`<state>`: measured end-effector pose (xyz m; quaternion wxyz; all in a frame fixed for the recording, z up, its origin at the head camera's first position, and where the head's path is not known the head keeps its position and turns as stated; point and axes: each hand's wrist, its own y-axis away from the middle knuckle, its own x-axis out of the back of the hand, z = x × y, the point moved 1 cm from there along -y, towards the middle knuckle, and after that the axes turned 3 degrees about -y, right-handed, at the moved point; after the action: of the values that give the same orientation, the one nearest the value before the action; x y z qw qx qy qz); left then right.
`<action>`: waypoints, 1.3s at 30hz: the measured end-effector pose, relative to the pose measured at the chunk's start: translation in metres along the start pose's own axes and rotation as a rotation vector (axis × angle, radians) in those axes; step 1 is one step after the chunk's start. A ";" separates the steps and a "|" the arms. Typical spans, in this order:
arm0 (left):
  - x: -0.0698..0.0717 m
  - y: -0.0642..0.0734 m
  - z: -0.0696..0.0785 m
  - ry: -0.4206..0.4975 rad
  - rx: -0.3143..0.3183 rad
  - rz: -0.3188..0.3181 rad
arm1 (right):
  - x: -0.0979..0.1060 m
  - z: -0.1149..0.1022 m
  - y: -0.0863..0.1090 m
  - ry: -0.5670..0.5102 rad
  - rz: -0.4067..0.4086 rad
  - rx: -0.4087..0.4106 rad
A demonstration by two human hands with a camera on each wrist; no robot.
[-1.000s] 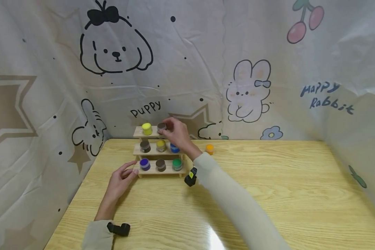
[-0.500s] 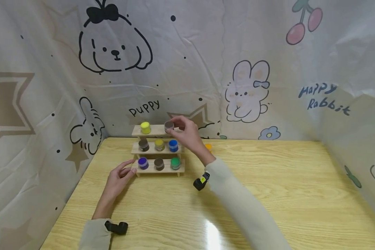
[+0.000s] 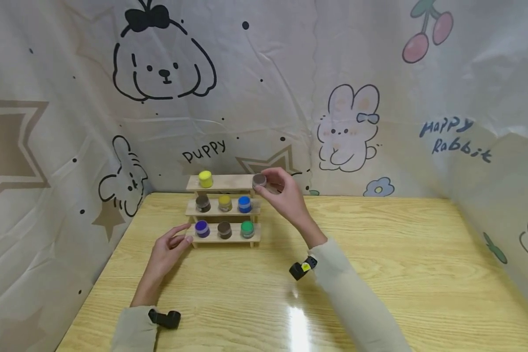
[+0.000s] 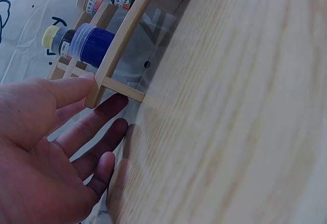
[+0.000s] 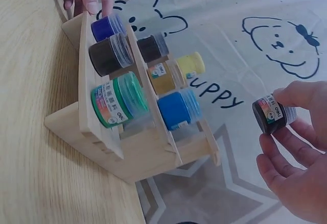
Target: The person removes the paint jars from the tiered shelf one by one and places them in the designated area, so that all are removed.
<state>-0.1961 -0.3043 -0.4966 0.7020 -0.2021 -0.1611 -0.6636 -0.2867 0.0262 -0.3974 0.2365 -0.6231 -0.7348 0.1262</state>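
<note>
My right hand (image 3: pixel 288 193) pinches a dark brown paint jar (image 5: pixel 269 115) between thumb and fingers, off the right end of the top shelf of a three-tier wooden rack (image 3: pixel 226 183). At the rack's lower left corner, my left hand (image 3: pixel 165 254) holds the end of the bottom shelf, thumb in front and fingers behind. A yellow jar (image 3: pixel 205 179) stands on the top shelf. Dark, mustard and blue jars (image 3: pixel 244 204) fill the middle tier. Along the bottom sit a purple jar (image 3: pixel 202 228), a brown jar (image 3: pixel 224 230) and a green jar (image 3: pixel 247 229).
The rack stands near the back left of a light wood-grain table (image 3: pixel 378 274). Behind and beside it hangs a pale curtain (image 3: pixel 264 107) printed with cartoon animals. A black wrist camera (image 3: pixel 165 319) sits on the left sleeve.
My right hand has lifted the dark brown jar from the top shelf and carried it right. It now covers the orange jar seen earlier on the table. My left hand stays put.
</note>
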 end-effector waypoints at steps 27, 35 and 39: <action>-0.003 -0.002 -0.002 -0.007 0.014 -0.004 | 0.079 0.039 0.048 -0.038 0.229 -0.116; -0.002 -0.002 0.003 -0.022 0.033 0.000 | 0.091 0.061 0.053 0.008 0.246 -0.225; -0.001 -0.001 0.004 -0.021 0.030 0.006 | 0.094 0.073 0.055 0.035 0.254 -0.284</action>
<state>-0.1966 -0.3018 -0.4932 0.7051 -0.1989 -0.1781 -0.6570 -0.2868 0.1366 -0.4682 0.1410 -0.7401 -0.6564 0.0394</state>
